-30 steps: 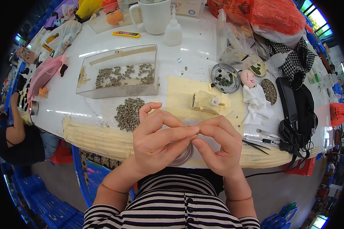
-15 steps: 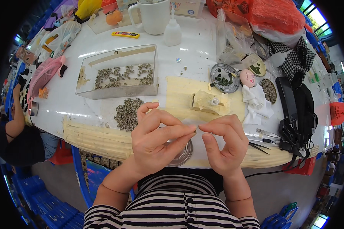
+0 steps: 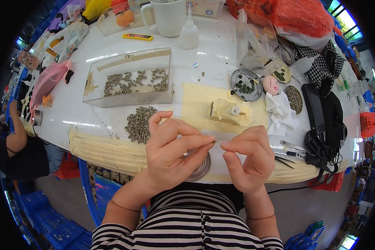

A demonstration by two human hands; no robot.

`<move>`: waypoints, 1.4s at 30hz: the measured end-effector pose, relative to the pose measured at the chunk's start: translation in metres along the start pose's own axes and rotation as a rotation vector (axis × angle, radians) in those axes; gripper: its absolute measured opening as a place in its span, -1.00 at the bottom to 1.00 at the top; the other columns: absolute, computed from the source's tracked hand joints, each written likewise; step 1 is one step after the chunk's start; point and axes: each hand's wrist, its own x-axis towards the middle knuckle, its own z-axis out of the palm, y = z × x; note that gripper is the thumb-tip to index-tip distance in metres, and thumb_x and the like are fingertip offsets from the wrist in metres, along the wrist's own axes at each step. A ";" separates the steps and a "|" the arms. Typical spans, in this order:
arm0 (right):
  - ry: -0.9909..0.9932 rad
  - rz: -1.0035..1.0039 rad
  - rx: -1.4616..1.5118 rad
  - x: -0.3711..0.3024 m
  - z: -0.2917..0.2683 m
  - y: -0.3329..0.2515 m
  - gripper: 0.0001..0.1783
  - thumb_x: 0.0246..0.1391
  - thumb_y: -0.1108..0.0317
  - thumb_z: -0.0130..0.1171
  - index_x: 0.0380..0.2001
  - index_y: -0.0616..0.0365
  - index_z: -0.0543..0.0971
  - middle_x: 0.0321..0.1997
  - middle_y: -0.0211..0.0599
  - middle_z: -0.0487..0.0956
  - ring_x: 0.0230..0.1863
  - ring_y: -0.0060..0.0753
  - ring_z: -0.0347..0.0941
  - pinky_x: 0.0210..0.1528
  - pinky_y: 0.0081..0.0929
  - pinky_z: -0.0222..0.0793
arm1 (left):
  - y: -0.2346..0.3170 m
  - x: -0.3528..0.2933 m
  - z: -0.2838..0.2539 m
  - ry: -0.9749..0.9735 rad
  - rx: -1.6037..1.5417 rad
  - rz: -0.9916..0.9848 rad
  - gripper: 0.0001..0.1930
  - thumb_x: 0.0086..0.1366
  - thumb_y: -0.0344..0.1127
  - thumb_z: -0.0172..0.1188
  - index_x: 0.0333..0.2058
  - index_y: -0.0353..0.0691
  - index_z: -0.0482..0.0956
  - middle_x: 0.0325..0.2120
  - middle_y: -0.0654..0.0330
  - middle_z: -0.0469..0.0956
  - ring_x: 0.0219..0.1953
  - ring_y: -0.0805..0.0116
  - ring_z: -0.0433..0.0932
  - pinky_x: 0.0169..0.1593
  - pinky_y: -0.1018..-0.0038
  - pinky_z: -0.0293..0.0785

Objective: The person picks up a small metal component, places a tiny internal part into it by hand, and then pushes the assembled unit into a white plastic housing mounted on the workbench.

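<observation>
My left hand (image 3: 175, 152) pinches a tiny dark piece (image 3: 214, 142) between thumb and forefinger, too small to name. Just to its right is my right hand (image 3: 251, 158), its thumb and forefinger apart and nothing visible between them. A round metal dish (image 3: 202, 168) shows partly behind my left hand, at the table's near edge. Left of that hand lies a pile of small grey-brown pieces (image 3: 138, 125). More such pieces are inside a clear rectangular box (image 3: 131, 100) farther back. Beyond my hands stands a taped block (image 3: 225, 111) with a small white cup-like part on top.
A round dish of dark green pieces (image 3: 258, 92) sits at the right, near a crumpled white cloth (image 3: 281, 110) and tweezers (image 3: 293, 146). At the back are a white squeeze bottle (image 3: 189, 36), a white jug (image 3: 166, 18) and a yellow packet (image 3: 137, 37). Another person (image 3: 21, 150) sits far left.
My right hand has drawn a little to the right, widening the gap to my left fingertips. The left hand keeps its pinch on the tiny piece, almost unmoved.
</observation>
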 end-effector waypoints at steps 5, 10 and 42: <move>-0.001 -0.059 -0.088 0.000 0.004 0.004 -0.73 -0.20 0.52 0.44 -0.31 0.12 0.71 -0.43 -0.40 0.59 -0.38 -0.34 0.41 -0.33 -0.46 0.32 | 0.000 0.000 -0.002 -0.004 -0.017 -0.015 -0.78 -0.01 -0.43 0.44 -0.32 -0.03 0.74 -0.48 0.46 0.58 -0.43 0.55 0.50 0.12 0.25 0.15; -0.093 0.019 -0.019 0.000 0.005 0.004 -0.77 -0.15 0.50 0.43 -0.32 0.14 0.70 -0.41 -0.37 0.59 -0.37 -0.32 0.40 -0.28 -0.46 0.32 | 0.000 0.000 -0.004 -0.040 -0.051 0.001 -0.77 0.01 -0.41 0.45 -0.30 0.00 0.75 -0.48 0.47 0.57 -0.42 0.57 0.50 0.12 0.23 0.16; 0.020 -0.034 -0.102 -0.005 0.004 0.003 -0.78 -0.16 0.48 0.45 -0.38 0.13 0.63 -0.39 -0.35 0.55 -0.36 -0.33 0.39 -0.32 -0.46 0.27 | 0.000 0.000 -0.001 -0.027 -0.043 -0.014 -0.79 -0.01 -0.42 0.45 -0.34 -0.04 0.73 -0.50 0.46 0.56 -0.44 0.54 0.49 0.12 0.24 0.16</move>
